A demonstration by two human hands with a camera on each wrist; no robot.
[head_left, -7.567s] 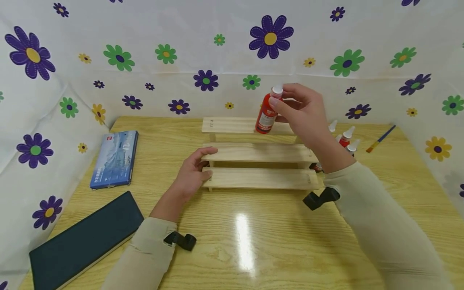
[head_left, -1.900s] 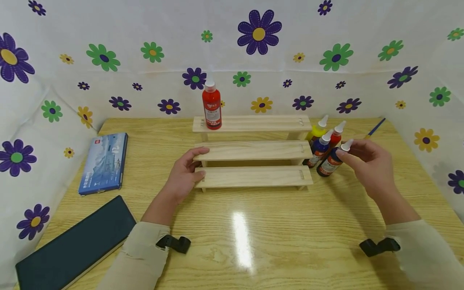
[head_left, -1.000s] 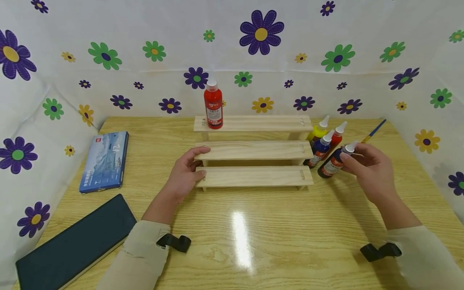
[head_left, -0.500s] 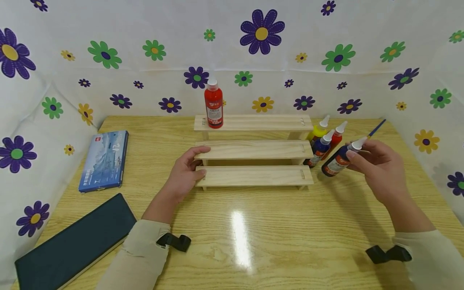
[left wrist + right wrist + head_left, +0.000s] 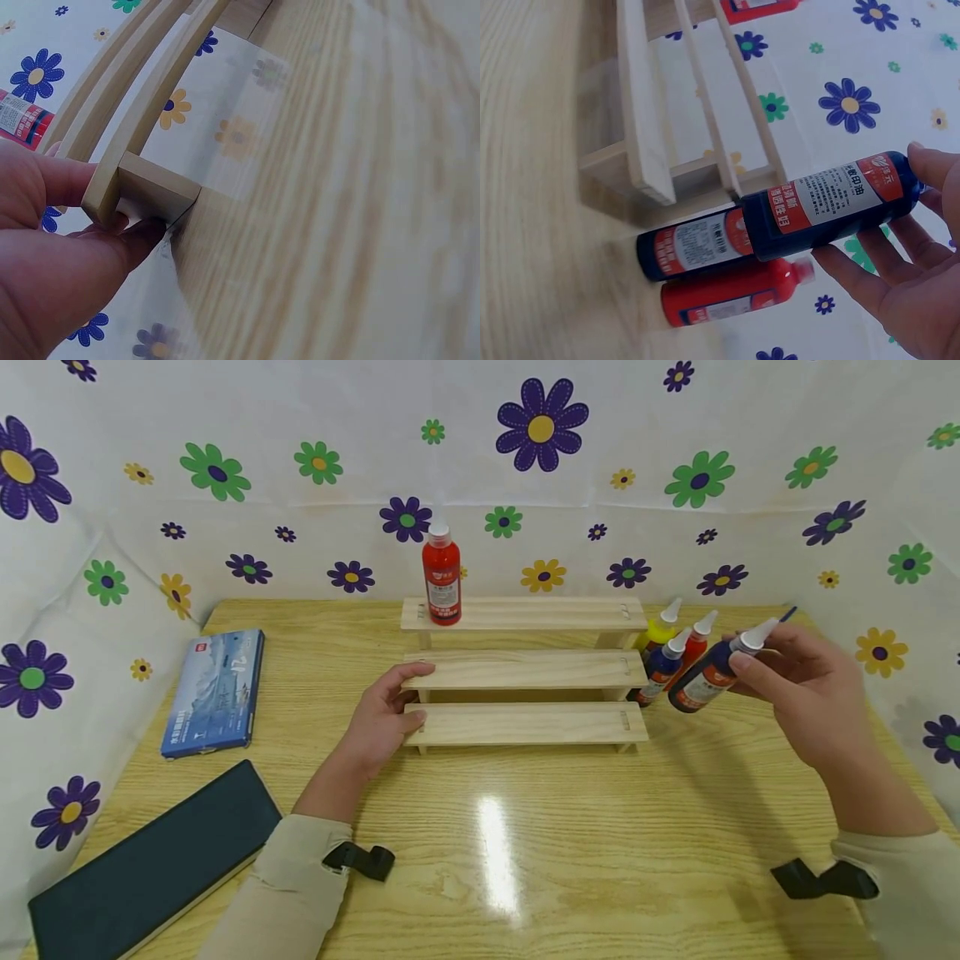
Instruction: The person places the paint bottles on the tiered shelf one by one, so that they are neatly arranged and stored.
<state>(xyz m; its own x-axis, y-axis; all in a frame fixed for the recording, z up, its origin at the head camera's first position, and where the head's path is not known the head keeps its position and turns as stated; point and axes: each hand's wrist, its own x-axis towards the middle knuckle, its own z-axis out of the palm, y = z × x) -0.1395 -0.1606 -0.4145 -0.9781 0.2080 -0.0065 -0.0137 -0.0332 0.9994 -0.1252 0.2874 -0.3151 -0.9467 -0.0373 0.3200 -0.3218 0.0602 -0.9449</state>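
Note:
A three-tier wooden rack stands mid-table. My left hand grips its left end; in the left wrist view the thumb and fingers close about the end of a tier. On the top tier, at its left, a red ink bottle stands upright. My right hand holds a dark blue ink bottle near its white pointed cap, tilted and raised off the table, right of the rack. The right wrist view shows this bottle's label facing up, overlapping the bottles behind it.
Beside the rack's right end stand a yellow bottle, another red bottle and another dark blue bottle. A paintbrush is mostly hidden behind my right hand. A blue box and a dark flat case lie at left.
The first red bottle has gone from my right hand to the top tier's left end. Since then my right hand has lifted and tilted the dark blue bottle, moving right. The left hand stays put.

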